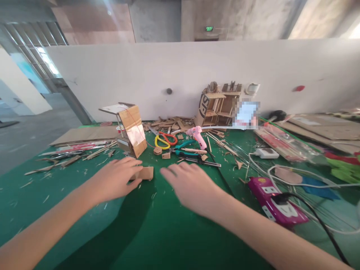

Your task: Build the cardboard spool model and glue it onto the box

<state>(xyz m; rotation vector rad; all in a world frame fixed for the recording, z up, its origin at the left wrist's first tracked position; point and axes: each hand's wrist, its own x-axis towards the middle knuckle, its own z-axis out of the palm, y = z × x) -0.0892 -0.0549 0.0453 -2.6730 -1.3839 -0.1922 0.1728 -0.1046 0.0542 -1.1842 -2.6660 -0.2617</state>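
Observation:
My left hand point(116, 178) is closed round the left end of a small brown cardboard piece point(146, 173), low over the green tabletop. To its right, my right hand point(191, 185) hovers with fingers stretched out, slightly blurred, and no object shows in it. Just beyond the left hand stands a cardboard model point(135, 129) with thin stick posts. Past the right hand lie a craft knife point(199, 161), teal-handled pliers point(187, 148), scissors point(165, 140) with yellow and orange handles, and a pink glue gun point(197, 137). Small round cardboard discs point(158, 150) are near the scissors.
A purple power strip point(277, 204) with a black plug and white cables occupies the right side. Against the white partition point(140, 78) stand a cardboard shelf model point(215, 107) and a blurred-out screen point(246, 114). Cardboard scraps point(174, 123) and sticks point(75, 159) litter the table.

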